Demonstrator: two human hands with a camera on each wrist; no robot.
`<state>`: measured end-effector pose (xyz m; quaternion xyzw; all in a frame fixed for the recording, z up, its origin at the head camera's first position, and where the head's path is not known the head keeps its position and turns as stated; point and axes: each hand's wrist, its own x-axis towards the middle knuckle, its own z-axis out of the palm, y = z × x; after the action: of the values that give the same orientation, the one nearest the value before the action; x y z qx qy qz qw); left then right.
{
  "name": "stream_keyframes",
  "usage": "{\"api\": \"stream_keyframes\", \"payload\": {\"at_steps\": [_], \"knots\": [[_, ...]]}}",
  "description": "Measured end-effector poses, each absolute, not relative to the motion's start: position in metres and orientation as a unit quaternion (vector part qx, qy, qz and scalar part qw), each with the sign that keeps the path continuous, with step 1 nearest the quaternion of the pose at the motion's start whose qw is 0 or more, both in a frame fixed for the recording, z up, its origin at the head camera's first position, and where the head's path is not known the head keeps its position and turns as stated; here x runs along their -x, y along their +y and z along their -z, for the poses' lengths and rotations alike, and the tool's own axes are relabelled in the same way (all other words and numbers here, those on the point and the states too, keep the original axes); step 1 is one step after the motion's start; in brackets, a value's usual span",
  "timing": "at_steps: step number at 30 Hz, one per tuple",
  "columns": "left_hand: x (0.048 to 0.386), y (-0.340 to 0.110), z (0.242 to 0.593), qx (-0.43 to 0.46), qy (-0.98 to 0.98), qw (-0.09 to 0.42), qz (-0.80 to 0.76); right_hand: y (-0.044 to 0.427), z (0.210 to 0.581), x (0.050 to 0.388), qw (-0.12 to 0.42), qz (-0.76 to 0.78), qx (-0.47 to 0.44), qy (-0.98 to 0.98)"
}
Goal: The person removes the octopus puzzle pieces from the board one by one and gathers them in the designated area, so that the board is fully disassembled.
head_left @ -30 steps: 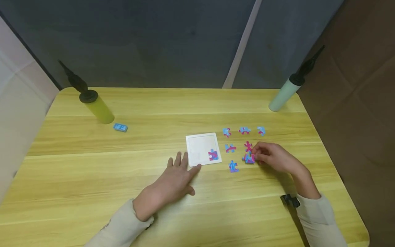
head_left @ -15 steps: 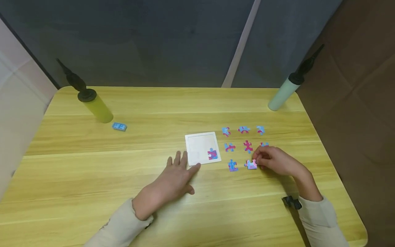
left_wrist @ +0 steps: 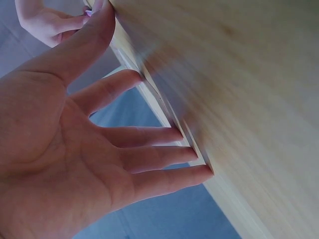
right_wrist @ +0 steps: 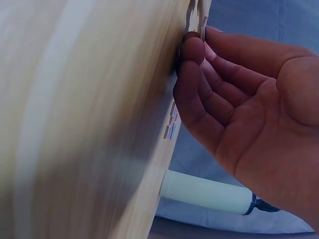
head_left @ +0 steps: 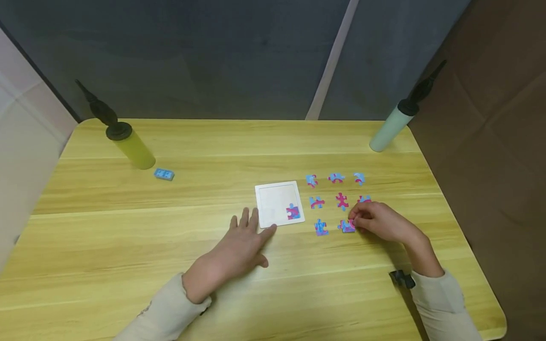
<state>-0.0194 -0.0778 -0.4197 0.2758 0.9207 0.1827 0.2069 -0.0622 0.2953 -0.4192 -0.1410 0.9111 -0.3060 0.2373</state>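
My right hand [head_left: 381,221] pinches a pink and blue jigsaw piece [head_left: 347,227] by its right side, at the table's surface in the row nearest me. In the right wrist view the thumb and curled index finger meet at the edge of this piece [right_wrist: 205,17]. My left hand [head_left: 232,258] lies with fingers spread, fingertips at the left and near edges of a square white puzzle tray [head_left: 273,203]. One jigsaw piece [head_left: 293,211] sits in the tray's near right corner. In the left wrist view the left hand's [left_wrist: 99,144] fingers are straight.
Several loose jigsaw pieces [head_left: 341,201] lie in rows right of the tray; one [head_left: 364,199] is partly behind my right hand. A yellow-green hand pump [head_left: 135,149] stands at the back left near a small blue block [head_left: 164,174]. A pale green pump [head_left: 390,130] stands back right.
My right hand has brought the pinched jigsaw piece slightly toward me, into the nearest row, then its tilt changed. The left hand stays at the tray.
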Motion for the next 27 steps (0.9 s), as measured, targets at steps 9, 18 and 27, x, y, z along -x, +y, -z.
{"api": "stream_keyframes", "payload": {"at_steps": [9,18,27], "knots": [[0.0194,-0.0774,0.4192,-0.273,0.921,0.208,-0.184,0.2940,0.4169,0.0617,0.236,0.301,0.141,0.913],[0.0190,-0.0773,0.4189,-0.271,0.921,0.210,-0.187,0.2931,0.4178,0.0623,0.238,0.293,0.139,0.915],[0.0186,-0.0774,0.4185,-0.270,0.921,0.209,-0.187,0.2920,0.4185,0.0648,0.239,0.283,0.144,0.918]]}}
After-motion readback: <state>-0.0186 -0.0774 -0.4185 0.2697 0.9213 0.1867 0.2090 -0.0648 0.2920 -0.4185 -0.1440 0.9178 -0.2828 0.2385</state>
